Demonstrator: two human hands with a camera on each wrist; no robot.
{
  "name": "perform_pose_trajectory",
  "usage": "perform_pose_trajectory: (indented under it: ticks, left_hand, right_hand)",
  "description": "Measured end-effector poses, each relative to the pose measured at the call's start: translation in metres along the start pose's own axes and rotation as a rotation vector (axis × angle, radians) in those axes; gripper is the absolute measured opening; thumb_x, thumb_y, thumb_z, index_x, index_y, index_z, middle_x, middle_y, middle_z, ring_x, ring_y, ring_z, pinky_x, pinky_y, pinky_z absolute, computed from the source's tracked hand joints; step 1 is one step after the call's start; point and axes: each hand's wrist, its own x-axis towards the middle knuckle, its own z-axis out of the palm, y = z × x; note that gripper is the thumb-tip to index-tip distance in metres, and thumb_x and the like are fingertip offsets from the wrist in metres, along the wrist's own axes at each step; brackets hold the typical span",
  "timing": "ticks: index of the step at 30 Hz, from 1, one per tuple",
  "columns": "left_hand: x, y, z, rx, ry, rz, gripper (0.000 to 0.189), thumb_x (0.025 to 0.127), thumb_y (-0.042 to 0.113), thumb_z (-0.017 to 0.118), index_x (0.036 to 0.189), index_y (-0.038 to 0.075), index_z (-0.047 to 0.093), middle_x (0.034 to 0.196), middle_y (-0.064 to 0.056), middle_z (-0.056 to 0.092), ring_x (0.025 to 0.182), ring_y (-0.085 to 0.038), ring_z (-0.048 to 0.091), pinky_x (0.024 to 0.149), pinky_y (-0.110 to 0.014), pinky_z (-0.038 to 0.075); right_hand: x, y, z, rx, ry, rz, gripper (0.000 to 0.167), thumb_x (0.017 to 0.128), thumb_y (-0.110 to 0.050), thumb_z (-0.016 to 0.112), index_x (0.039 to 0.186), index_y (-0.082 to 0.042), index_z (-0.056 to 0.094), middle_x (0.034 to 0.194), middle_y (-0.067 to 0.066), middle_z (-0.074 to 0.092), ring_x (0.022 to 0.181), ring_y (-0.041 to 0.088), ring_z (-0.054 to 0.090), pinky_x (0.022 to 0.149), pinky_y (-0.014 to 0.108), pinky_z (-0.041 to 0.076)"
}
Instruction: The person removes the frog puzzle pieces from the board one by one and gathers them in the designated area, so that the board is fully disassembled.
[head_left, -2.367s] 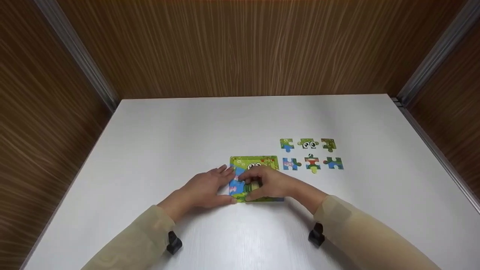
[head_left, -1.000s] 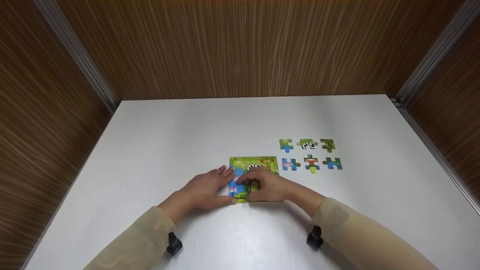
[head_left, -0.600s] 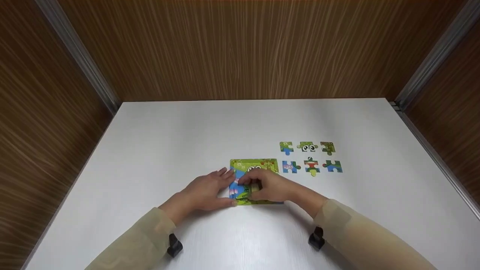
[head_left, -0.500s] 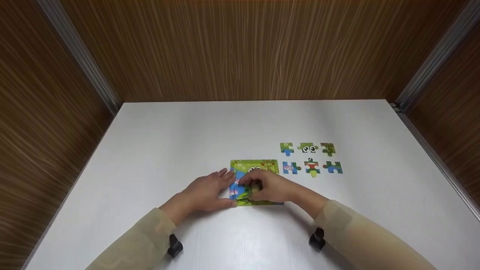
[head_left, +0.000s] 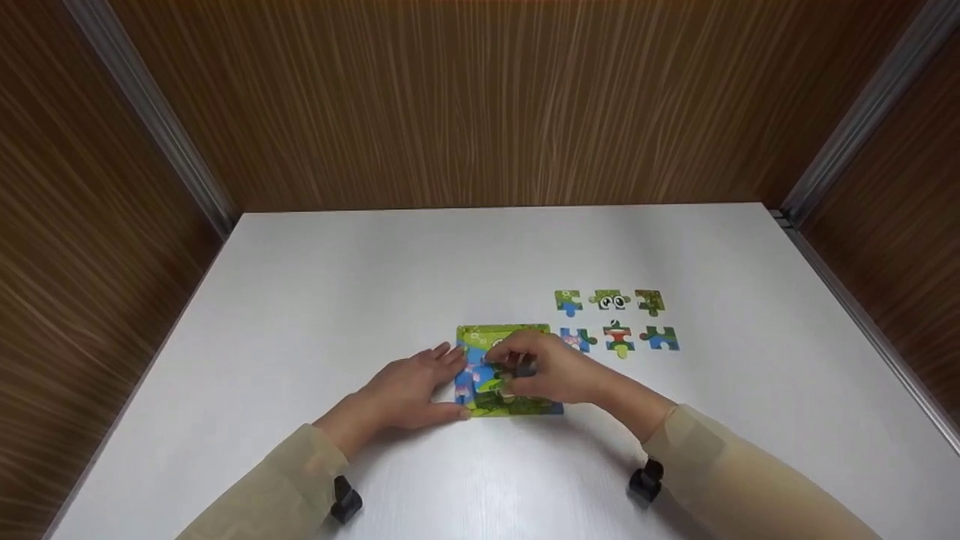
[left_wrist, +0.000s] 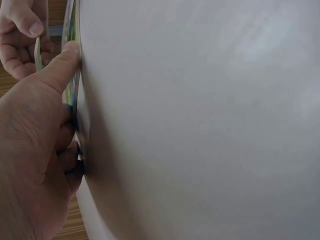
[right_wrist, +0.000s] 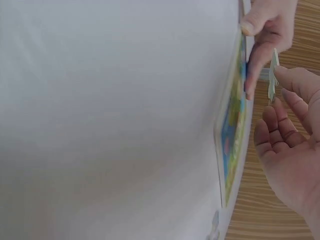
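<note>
A frog-picture jigsaw board [head_left: 504, 328] lies on the white table in the head view. My left hand [head_left: 411, 388] rests flat at its left side, fingertips on the left edge and thumb at the front left corner. Between its thumb and fingers, my right hand [head_left: 551, 367] pinches a puzzle piece [right_wrist: 273, 75]. The right wrist view shows this thin, pale green piece edge-on, held apart from the board. The right hand covers much of the board's middle and right side in the head view.
To the right of the board, several loose puzzle pieces lie in two rows, among them one with frog eyes [head_left: 611, 301] and one with a red mouth [head_left: 618, 339]. Wood-grain panels [head_left: 480, 105] enclose the white table [head_left: 337, 262] at the back and sides.
My right hand has risen a little and shifted right, lifting the puzzle piece off the board. The left hand stays at the board's edge. The head view has tilted slightly upward.
</note>
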Motion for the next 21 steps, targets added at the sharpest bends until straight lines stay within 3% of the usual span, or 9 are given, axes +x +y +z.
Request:
perform_pose_trajectory:
  ticks: [6,21]
  left_hand:
    - [-0.003,-0.003,0.001,-0.009,0.003,-0.016,0.086,0.099,0.063,0.062,0.164,0.01,0.042,0.17,-0.008,0.035,0.158,-0.035,0.028,0.121,-0.056,0.035]
    - [-0.002,-0.005,-0.001,-0.011,0.023,-0.011,0.084,0.099,0.06,0.064,0.162,0.008,0.044,0.169,-0.01,0.037,0.158,-0.036,0.03,0.121,-0.057,0.035]
  right_hand:
    - [-0.01,0.006,-0.012,-0.016,0.036,0.012,0.038,0.094,-0.013,0.082,0.131,-0.014,0.073,0.122,-0.003,0.069,0.108,0.024,0.064,0.093,0.048,0.055]
    - [-0.046,0.033,-0.043,-0.041,0.112,0.062,0.034,0.094,-0.013,0.082,0.128,-0.012,0.074,0.122,0.002,0.07,0.108,0.025,0.064,0.091,0.048,0.056]
